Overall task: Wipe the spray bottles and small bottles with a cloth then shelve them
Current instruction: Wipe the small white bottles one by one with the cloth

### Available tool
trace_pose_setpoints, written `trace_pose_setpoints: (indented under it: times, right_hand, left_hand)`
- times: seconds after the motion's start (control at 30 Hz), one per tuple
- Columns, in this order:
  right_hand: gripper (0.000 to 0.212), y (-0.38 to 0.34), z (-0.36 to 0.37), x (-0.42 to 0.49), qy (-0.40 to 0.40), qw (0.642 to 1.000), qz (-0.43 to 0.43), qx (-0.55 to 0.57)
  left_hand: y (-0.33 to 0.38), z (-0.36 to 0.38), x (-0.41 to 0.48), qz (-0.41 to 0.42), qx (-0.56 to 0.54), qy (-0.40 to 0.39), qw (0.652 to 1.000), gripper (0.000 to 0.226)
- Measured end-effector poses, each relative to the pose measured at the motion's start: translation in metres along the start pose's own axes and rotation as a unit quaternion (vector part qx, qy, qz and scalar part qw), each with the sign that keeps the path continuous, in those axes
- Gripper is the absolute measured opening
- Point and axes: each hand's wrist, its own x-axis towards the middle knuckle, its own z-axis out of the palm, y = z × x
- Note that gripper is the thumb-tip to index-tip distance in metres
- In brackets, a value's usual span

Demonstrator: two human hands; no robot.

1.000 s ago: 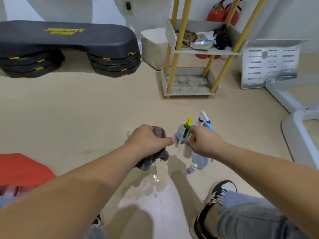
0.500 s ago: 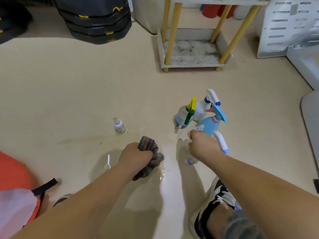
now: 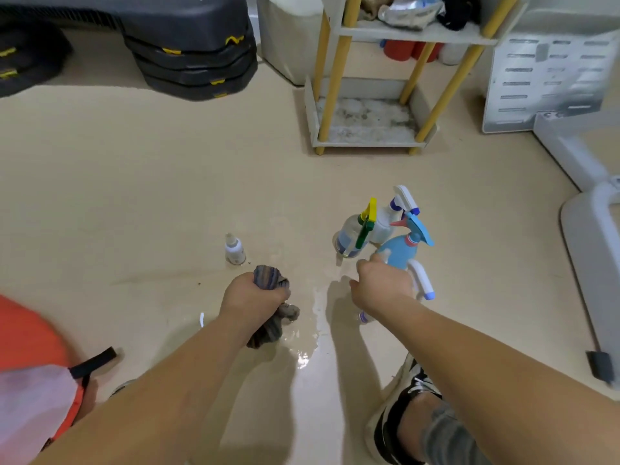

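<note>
A bunched, striped cloth [image 3: 270, 280] sits in the left hand [image 3: 251, 298]. Its fingers are curled tight round the cloth, and the loose end hangs down to the wet floor [image 3: 167, 196].

Just right of it, the right hand [image 3: 382, 286] hovers low with its back to the camera and the fingers [image 3: 356, 282] bent. A white spray head [image 3: 423, 280] with a blue tip sticks out at the hand's right side. Whether the fingers grip that bottle cannot be told, as the hand hides it.

Three spray bottles stand upright in a close cluster just beyond the right hand:
- a clear spray bottle [image 3: 349, 238] with a yellow and green trigger
- a white spray bottle [image 3: 385, 226] behind it
- a blue spray bottle [image 3: 397, 255] nearest the thumb

A little clear bottle [image 3: 364, 317] lies on the floor, partly hidden under the right wrist. A small white bottle [image 3: 235, 251] stands upright near the cloth, left of the cluster.

A shiny puddle [image 3: 307, 333] spreads between the two forearms.

The shelf [image 3: 365, 142], with yellow posts and a stained bottom tray, stands well beyond the bottles, and its upper tier holds clutter. A black step platform [image 3: 188, 45] lies at the far left, and a white slotted panel [image 3: 550, 78] leans at the far right. A red bag [image 3: 27, 347] sits at the lower left and a black and white shoe [image 3: 399, 417] at the lower right.
</note>
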Motion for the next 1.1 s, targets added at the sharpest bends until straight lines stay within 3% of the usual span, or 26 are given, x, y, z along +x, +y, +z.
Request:
trace_pose_setpoints:
  times: [0.2,0.4,0.57,0.67,0.87,0.93,1.1]
  right_hand:
    - [0.032,-0.057,-0.024,-0.015,-0.001,0.986,-0.073,0.15]
    - [0.025,-0.114,-0.028,0.007,-0.032,0.971,-0.124,0.204]
    - [0.027,-0.149,-0.007,0.046,-0.068,0.936,-0.083,0.335]
    - [0.039,-0.17,0.004,0.067,-0.087,0.899,-0.044,0.427]
    - [0.063,-0.213,0.016,0.097,-0.082,0.846,-0.036,0.526]
    - [0.058,-0.225,0.02,0.104,-0.078,0.836,-0.04,0.542]
    - [0.024,-0.236,0.021,0.118,-0.038,0.856,-0.06,0.513]
  left_hand:
    - [-0.011,-0.03,-0.01,-0.032,-0.048,0.025,0.998,0.018]
    - [-0.029,-0.059,0.007,-0.072,-0.081,0.042,0.993,0.019]
    - [-0.038,-0.082,0.022,-0.083,-0.098,0.089,0.988,0.019]
    - [-0.044,-0.089,0.039,-0.105,-0.136,0.134,0.976,0.029]
    - [-0.049,-0.092,0.067,-0.123,-0.176,0.151,0.965,0.033]
    - [-0.052,-0.088,0.072,-0.13,-0.178,0.16,0.962,0.034]
    - [-0.051,-0.085,0.078,-0.154,-0.168,0.185,0.956,0.02]
